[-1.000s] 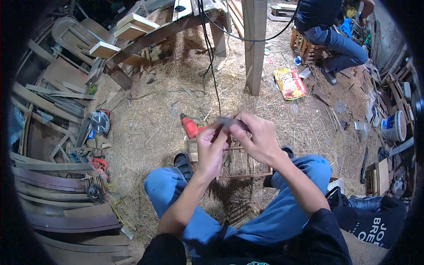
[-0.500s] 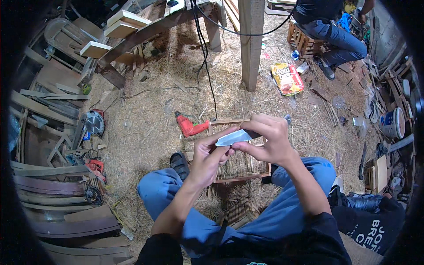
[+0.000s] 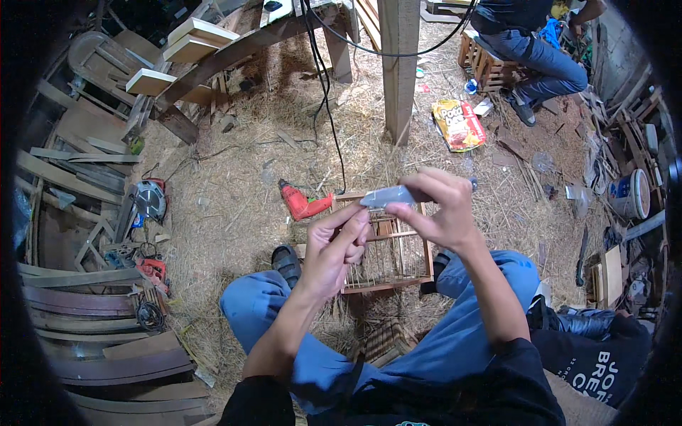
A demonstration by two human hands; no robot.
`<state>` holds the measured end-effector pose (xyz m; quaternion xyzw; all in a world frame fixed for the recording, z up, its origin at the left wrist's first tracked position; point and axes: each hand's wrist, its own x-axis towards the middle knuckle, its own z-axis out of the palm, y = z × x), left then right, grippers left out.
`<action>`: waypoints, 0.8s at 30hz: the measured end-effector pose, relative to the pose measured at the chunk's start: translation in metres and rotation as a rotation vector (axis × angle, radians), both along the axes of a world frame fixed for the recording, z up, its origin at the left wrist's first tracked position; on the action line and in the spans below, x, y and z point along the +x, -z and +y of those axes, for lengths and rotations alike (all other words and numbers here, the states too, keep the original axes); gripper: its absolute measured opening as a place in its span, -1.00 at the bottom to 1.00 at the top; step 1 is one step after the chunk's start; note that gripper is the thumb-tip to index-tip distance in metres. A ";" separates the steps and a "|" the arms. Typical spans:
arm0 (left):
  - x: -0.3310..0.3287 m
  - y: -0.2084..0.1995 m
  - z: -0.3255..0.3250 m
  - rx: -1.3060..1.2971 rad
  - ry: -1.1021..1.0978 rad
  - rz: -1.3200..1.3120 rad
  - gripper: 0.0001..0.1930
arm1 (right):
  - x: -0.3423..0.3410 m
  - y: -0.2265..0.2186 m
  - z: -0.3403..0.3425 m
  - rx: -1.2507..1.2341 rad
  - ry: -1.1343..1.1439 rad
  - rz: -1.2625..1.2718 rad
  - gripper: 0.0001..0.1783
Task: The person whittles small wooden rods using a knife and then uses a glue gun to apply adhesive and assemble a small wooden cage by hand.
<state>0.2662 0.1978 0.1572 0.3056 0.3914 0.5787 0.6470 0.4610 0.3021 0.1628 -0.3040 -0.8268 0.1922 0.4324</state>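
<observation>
My right hand (image 3: 444,213) is closed round the dark handle of a knife (image 3: 387,197), its broad pale blade pointing left. My left hand (image 3: 337,248) is pinched at the blade's tip end; whatever lies between its fingertips is too small to make out. Both hands are raised above a wooden frame with thin bars (image 3: 387,285), like a cage panel, lying between my legs. The hands hide part of the frame's upper left side.
A red power drill (image 3: 302,202) lies left of the frame. Further left are a circular saw (image 3: 150,200) and stacked boards (image 3: 92,298). A wooden post (image 3: 399,78) stands ahead, with a yellow-red snack bag (image 3: 459,126) beside it. Another person (image 3: 533,53) sits at the far right.
My right hand and the knife have moved up a little, and the blade has shifted away from across the left fingers to beyond their tips. My left hand has stayed nearly in place.
</observation>
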 end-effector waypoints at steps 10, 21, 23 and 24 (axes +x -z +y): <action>-0.002 0.009 -0.008 0.005 -0.002 0.030 -0.64 | 0.016 -0.001 0.016 -0.035 0.222 0.055 -0.64; -0.013 0.014 -0.012 -0.042 -0.076 0.102 -0.64 | -0.004 0.011 -0.006 0.035 -0.011 -0.049 -0.69; -0.014 0.012 -0.015 -0.026 -0.061 0.120 -0.64 | 0.001 0.011 0.005 0.014 -0.017 -0.059 -0.68; -0.014 0.013 -0.018 -0.013 -0.052 0.133 -0.64 | 0.009 0.012 0.021 -0.044 0.112 0.062 -0.66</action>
